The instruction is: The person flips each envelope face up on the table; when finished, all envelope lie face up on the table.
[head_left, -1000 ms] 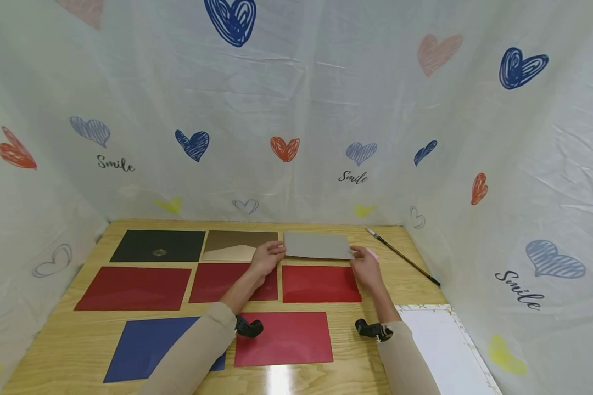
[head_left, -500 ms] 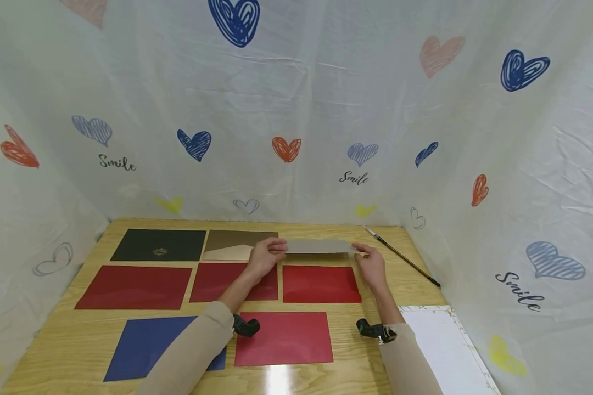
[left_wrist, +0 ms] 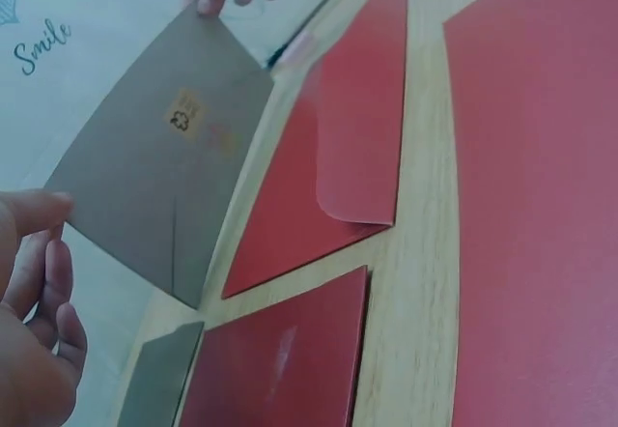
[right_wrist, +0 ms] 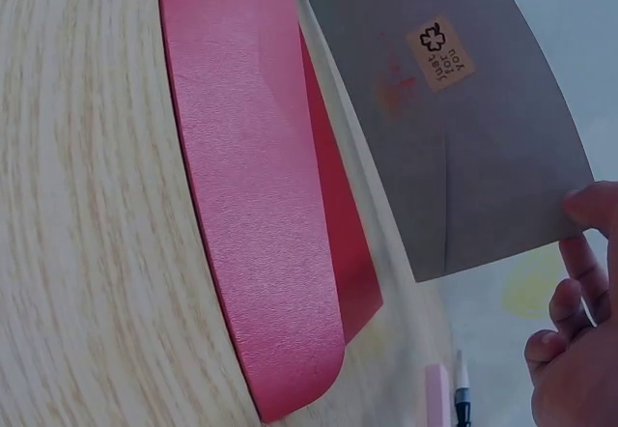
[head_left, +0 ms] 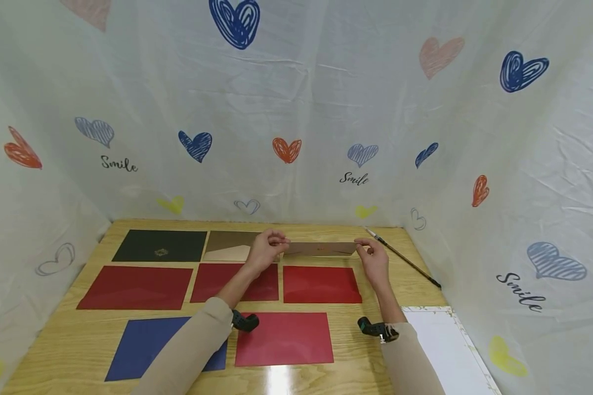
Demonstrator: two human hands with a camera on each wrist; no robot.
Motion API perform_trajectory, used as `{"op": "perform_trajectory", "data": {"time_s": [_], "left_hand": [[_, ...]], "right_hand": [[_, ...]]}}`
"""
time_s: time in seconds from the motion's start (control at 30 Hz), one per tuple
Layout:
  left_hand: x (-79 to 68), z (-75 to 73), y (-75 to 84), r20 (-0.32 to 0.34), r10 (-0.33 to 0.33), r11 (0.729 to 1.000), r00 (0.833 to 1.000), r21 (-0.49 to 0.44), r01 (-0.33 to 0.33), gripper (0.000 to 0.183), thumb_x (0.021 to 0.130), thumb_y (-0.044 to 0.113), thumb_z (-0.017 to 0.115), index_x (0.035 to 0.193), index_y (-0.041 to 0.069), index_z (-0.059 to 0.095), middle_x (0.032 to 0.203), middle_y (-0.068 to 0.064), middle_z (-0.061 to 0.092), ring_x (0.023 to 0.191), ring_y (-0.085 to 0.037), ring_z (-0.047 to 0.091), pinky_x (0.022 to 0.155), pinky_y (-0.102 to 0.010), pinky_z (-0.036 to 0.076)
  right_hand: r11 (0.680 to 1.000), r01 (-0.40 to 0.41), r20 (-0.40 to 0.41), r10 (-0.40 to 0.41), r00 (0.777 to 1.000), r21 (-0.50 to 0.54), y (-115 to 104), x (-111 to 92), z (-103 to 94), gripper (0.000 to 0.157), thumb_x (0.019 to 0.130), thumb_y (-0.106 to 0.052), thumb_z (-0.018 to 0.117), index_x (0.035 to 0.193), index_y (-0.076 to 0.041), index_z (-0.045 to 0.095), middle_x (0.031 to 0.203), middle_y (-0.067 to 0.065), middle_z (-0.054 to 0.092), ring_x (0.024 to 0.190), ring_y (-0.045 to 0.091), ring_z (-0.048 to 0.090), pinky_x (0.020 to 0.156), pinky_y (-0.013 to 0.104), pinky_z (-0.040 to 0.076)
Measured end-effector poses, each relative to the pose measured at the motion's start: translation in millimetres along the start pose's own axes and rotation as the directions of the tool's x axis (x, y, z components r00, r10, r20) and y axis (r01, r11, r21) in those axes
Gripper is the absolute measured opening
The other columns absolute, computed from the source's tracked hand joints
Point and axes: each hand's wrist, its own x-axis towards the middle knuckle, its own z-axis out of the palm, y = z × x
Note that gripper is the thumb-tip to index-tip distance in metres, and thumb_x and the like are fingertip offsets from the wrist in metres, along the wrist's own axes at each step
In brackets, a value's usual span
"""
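Note:
A grey-brown envelope (head_left: 316, 249) is held tilted up near the back of the table, a small sticker reading "just for you" on the side facing me. My left hand (head_left: 264, 251) pinches its left upper corner between thumb and finger; the sticker (left_wrist: 182, 113) shows in the left wrist view. At the opposite upper corner my right hand (head_left: 375, 264) pinches it the same way, the other fingers loosely bent. Just in front lies a bright red envelope (head_left: 321, 284), its rounded flap (left_wrist: 362, 137) uppermost.
Other envelopes lie in rows: dark green (head_left: 160, 245), brown and gold (head_left: 229, 249), dark red (head_left: 135, 287), another dark red (head_left: 212, 280), blue (head_left: 145, 345) and pinkish red (head_left: 284, 340). A brush (head_left: 405, 259) and a gold-edged white sheet (head_left: 440, 345) lie right. Heart-printed curtains surround the table.
The grey-brown envelope was lying back with its plain side showing; it has tipped through edge-on until the sticker side faces me. Both hands have lifted slightly with its corners.

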Motion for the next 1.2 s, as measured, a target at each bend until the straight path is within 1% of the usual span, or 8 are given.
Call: {"op": "perform_trajectory", "data": {"time_s": [0.13,0.23,0.5,0.67,0.83,0.93,1.03,1.2], "left_hand": [[2.6,1.3,-2.0,-0.032,0.063,0.992,0.997,0.116,-0.059,0.009,0.092,0.011,0.074,0.096,0.007,0.067,0.099,-0.007,0.075,0.087,-0.020,0.067,0.069,-0.027,0.049],[3.5,2.3,-6.2,-0.042,0.116,0.970,0.992,0.219,-0.104,0.004,0.093,0.012,0.073,0.093,0.009,0.071,0.096,-0.004,0.074,0.079,-0.016,0.063,0.065,-0.027,0.048],[1.6,5.8,-16.7,-0.016,0.173,0.898,0.985,0.413,-0.152,0.015,0.092,0.011,0.074,0.106,0.012,0.077,0.078,-0.003,0.067,0.062,-0.012,0.057,0.055,-0.028,0.044],[1.4,8.5,-16.7,-0.004,0.204,0.867,0.979,0.465,-0.179,0.022,0.092,0.009,0.073,0.114,0.013,0.076,0.089,-0.006,0.068,0.074,-0.015,0.063,0.058,-0.029,0.048],[1.8,9.1,-15.9,-0.002,0.216,0.841,0.976,0.508,-0.185,0.027,0.092,0.008,0.073,0.119,0.014,0.074,0.107,-0.010,0.071,0.078,-0.017,0.065,0.056,-0.029,0.048],[2.6,9.7,-16.6,0.017,0.238,0.795,0.971,0.570,-0.205,0.030,0.091,0.008,0.074,0.121,0.013,0.072,0.109,-0.009,0.070,0.076,-0.016,0.062,0.056,-0.028,0.046],[3.8,10.9,-18.8,0.050,0.252,0.723,0.966,0.654,-0.223,0.034,0.089,0.010,0.076,0.122,0.013,0.071,0.105,-0.007,0.069,0.075,-0.017,0.059,0.060,-0.030,0.045],[4.3,13.0,-25.0,0.084,0.235,0.611,0.968,0.762,-0.214,0.043,0.085,0.013,0.081,0.126,0.013,0.069,0.114,-0.007,0.071,0.091,-0.027,0.061,0.074,-0.042,0.048]], "right_hand": [[1.000,-0.005,-0.001,0.004,1.000,-0.023,0,3,1.5,0.024,0.100,-0.017,0.064,0.119,-0.004,0.069,0.112,0.010,0.064,0.069,0.014,0.042,0.058,0.027,0.036],[0.999,-0.035,-0.002,0.035,0.999,-0.034,4,5,4.4,0.024,0.099,-0.015,0.064,0.120,-0.004,0.061,0.114,0.011,0.061,0.078,0.018,0.044,0.064,0.028,0.039],[0.987,-0.064,-0.005,0.064,0.998,-0.148,13,8,12.4,0.034,0.096,-0.013,0.068,0.110,-0.009,0.037,0.104,0.019,0.066,0.058,0.016,0.046,0.050,0.028,0.036],[0.975,-0.113,-0.077,0.100,0.992,-0.190,11,10,17.0,0.034,0.095,-0.018,0.069,0.099,-0.012,0.036,0.106,0.015,0.068,0.071,0.023,0.059,0.056,0.032,0.042],[0.968,-0.107,-0.080,0.091,0.993,-0.228,6,13,22.9,0.020,0.097,-0.021,0.068,0.096,-0.010,0.052,0.098,0.014,0.066,0.081,0.026,0.065,0.060,0.031,0.045],[0.965,-0.092,-0.018,0.090,0.996,-0.246,5,15,25.7,0.015,0.097,-0.019,0.067,0.104,-0.008,0.059,0.110,0.014,0.068,0.076,0.026,0.065,0.057,0.032,0.046],[0.951,-0.077,0.070,0.103,0.992,-0.299,6,16,27.5,0.025,0.096,-0.016,0.069,0.118,-0.007,0.059,0.126,0.015,0.065,0.075,0.027,0.062,0.061,0.037,0.048],[0.912,-0.032,0.159,0.107,0.981,-0.410,12,17,31.1,0.040,0.092,-0.013,0.072,0.129,-0.004,0.057,0.134,0.019,0.061,0.109,0.034,0.062,0.089,0.047,0.050]]}}
